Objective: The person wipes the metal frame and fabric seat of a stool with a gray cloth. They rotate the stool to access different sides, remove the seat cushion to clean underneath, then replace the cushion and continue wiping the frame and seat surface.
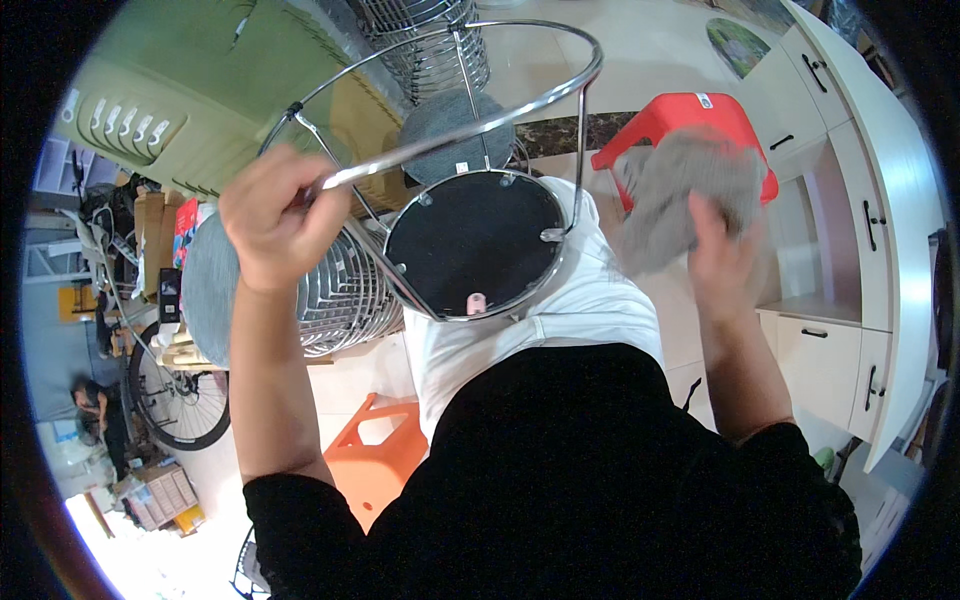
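Note:
An upturned chrome stool [450, 139] rests against my white trousers, its legs and ring pointing up and away from me. Its round black underside [475, 245] faces me, with small clear clips along the rim and a pinkish piece at the near edge. My left hand [280, 215] is closed around the left side of the chrome ring. Off to the right of the stool, my right hand [722, 260] holds a grey-brown cloth [690, 190]. Motion smears both hand and cloth, and the cloth is apart from the stool.
Stacked chrome stools [345, 290] lie at left; another stack [425, 50] stands far ahead. A red plastic stool [650, 120] is behind the cloth, an orange one [375, 460] at lower left. White cabinets [845, 350] line the right, a large olive-green box [250, 90] the far left. Another person [95, 410] is distant left.

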The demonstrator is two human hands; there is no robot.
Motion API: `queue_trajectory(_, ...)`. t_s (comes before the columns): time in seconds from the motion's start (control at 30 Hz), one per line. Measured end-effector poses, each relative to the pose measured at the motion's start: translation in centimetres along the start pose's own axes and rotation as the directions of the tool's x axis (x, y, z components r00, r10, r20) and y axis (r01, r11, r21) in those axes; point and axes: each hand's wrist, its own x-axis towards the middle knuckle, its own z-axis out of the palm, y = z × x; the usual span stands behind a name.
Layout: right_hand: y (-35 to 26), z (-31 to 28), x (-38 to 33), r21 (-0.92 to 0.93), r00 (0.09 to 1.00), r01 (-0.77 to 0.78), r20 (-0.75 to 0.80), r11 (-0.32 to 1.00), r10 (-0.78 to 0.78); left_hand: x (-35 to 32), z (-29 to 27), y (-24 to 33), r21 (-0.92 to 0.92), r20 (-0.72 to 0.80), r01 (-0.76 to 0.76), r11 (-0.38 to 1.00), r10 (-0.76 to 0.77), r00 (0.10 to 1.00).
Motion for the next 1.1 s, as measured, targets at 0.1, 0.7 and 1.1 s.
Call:
queue_trajectory(0.1, -0.5, 1.7, 4.7, 0.187, 0.974, -0.228, 0.052, 0.956, 0.222, -2.8, -1.1, -2.0, -0.066, 0.047, 0.079, 0.995, -0.076, 0.996)
queue_trajectory(0.7, -2.2, 9.5, 2.4, 0.568, 0.955, -0.196, 0.296, 0.799, 0.024, -2.9, -3.4, -0.3, -0.098, 0.172, 0.080, 0.992, -0.062, 0.983)
queue_trajectory(1.1, 3.5, 9.1, -4.1, 0.155, 0.875, -0.173, 0.478, 0.973, 0.080, -1.2, 1.4, 7.6, 0.126, 0.042, 0.050, 0.991, -0.055, 0.998)
